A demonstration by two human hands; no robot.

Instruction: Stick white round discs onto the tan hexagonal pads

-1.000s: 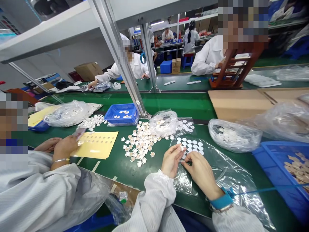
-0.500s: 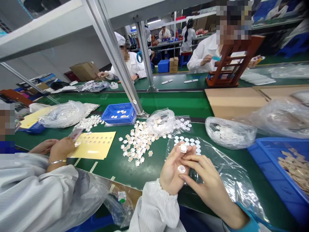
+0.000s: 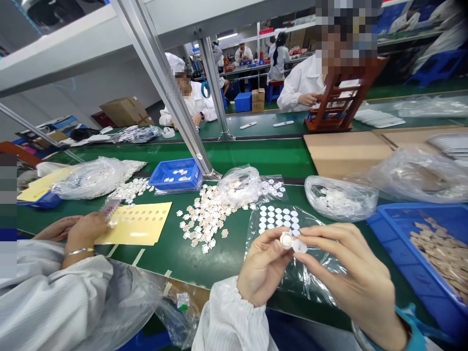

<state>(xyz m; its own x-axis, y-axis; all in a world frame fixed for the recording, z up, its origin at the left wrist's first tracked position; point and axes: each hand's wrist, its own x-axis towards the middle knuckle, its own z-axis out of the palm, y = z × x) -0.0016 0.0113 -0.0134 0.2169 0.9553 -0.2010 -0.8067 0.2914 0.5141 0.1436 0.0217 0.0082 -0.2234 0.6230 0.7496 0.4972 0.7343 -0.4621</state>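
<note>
Head view. My left hand (image 3: 263, 265) pinches a small round ring part (image 3: 286, 239) by its rim between thumb and fingertip, above the clear sheet of white discs (image 3: 278, 217) on the green bench (image 3: 234, 251). My right hand (image 3: 353, 275) is closed on a white disc (image 3: 300, 246), touching the ring's edge. Both pieces look light, thin and likely easy to drop; the disc seems flexible, so edge grips suit them best. A loose pile of similar parts (image 3: 206, 217) lies near. No legible writing or brand is visible.
</note>
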